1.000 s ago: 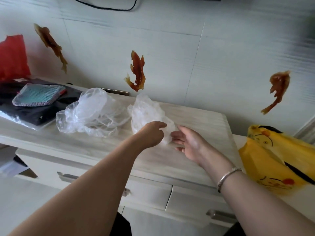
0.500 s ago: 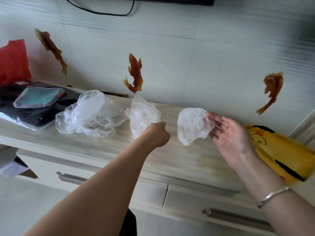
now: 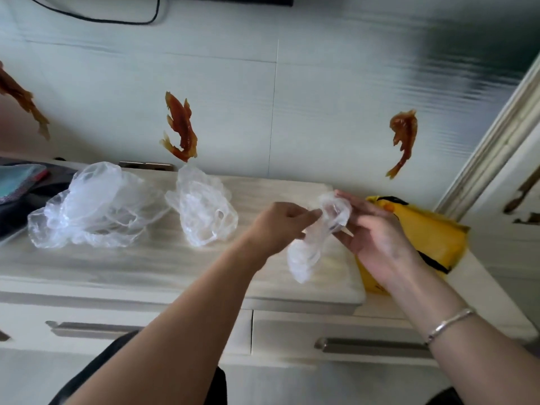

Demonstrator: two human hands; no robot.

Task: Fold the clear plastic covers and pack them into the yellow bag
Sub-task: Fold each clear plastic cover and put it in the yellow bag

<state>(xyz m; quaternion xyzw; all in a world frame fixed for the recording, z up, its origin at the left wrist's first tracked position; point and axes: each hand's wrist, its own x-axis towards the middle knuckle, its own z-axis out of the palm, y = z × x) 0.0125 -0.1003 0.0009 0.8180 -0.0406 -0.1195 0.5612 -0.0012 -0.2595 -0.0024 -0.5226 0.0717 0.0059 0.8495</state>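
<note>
A clear cover (image 3: 314, 244) hangs in the air above the right end of the table (image 3: 146, 258), held up between both hands. Its top is bunched between the fingers and its lower part droops in a loose, crumpled lobe towards the table's front edge. The left hand (image 3: 280, 226) has a closed grip on it, thumb and fingers pinching the upper left of the bunch. The right hand (image 3: 377, 238) holds the upper right, its fingers curled round the plastic with the palm facing left. A silver bracelet (image 3: 450, 323) sits on the right wrist.

Just behind and below the right hand lies the yellow bag (image 3: 432, 232), off the table's right end on a lower pale surface; it has black trim and is partly hidden by the hand and forearm.

To the left on the table, well apart from the hands, stands a second crumpled cover (image 3: 204, 209), and further left a larger heap of clear plastic (image 3: 93, 206). At the far left edge lie dark items (image 3: 17, 211) with a teal cloth on top.

Below the tabletop are drawers with metal handles (image 3: 368, 344). On the pale wall behind are three brown fish decals (image 3: 181, 127), and a black cable (image 3: 96, 17) loops near the top.
</note>
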